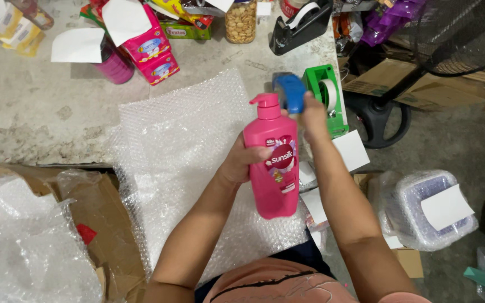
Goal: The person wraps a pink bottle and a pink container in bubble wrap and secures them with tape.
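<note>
Wrapping its fingers around the middle of a pink pump bottle (274, 163), the left hand (241, 160) has a closed grip on it and holds it upright above the sheet of bubble wrap (181, 157) spread on the tabletop (35, 106). The right hand (312, 112) reaches past the bottle's top and is closed on a blue tape dispenser (289, 91), which lies just beside a green tape dispenser (325, 95) carrying a roll of clear tape.

The bottle is bright pink with a pump head of the same colour, a darker round label on its front and a small pale sticker lower down; whatever is inside cannot be seen through its opaque wall.

Farther back on the tabletop a clear jar (241, 21) is filled with pale round nuts or snacks, and a black tape dispenser (300, 23) stands next to it. Pink boxes (152, 50) and another pink bottle (113, 64) sit to the left, each near a white paper slip.

On the floor to the right, a clear lidded plastic tub (430, 210) wrapped in film carries a white slip; its contents are too blurred to tell. An open cardboard box (85, 207) at the left holds crumpled plastic.
</note>
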